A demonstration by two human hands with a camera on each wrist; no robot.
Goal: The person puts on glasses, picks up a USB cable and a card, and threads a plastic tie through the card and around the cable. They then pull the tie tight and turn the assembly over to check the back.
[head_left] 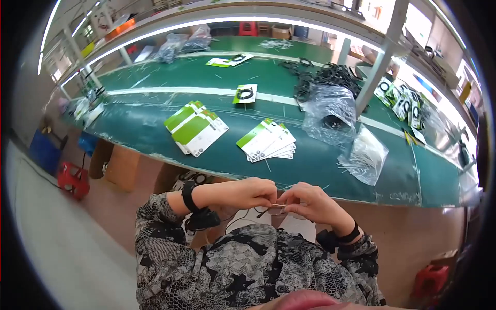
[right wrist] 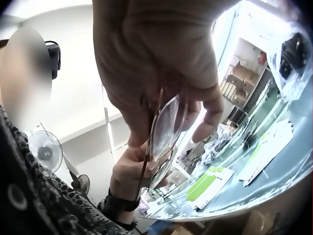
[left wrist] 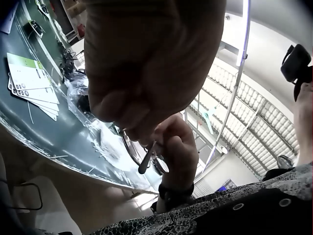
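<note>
Glasses (right wrist: 166, 122) sit between both hands, just off the near side of the table (head_left: 320, 170), in front of the torso; height against the table isn't clear. Left hand (head_left: 256, 192) is curled and grips the frame; exactly which part its fingers cover I can't tell. Right hand (head_left: 309, 199) pinches the frame between thumb and fingers, other fingers bent loosely clear of the lens. Handling, my read: thin frame, probably flexes easily, so light pinch, load on rim and temple, fingertips off the lenses. One hand should steady, the other make any small adjustment; pulling both ways risks a twisted hinge. I'd do it above the table, since a slip where they are now likely means lap or floor. Pose: both elbows bent, hands meeting close together on the person's side of the table. Left forearm runs nearly level alongside the table edge, back of hand up, knuckles toward the table. Right forearm slants up toward the table, wrist bent so the fingers point across at the left hand. Card fans (head_left: 200, 132) lie on the table, neither hand touching them.
</note>
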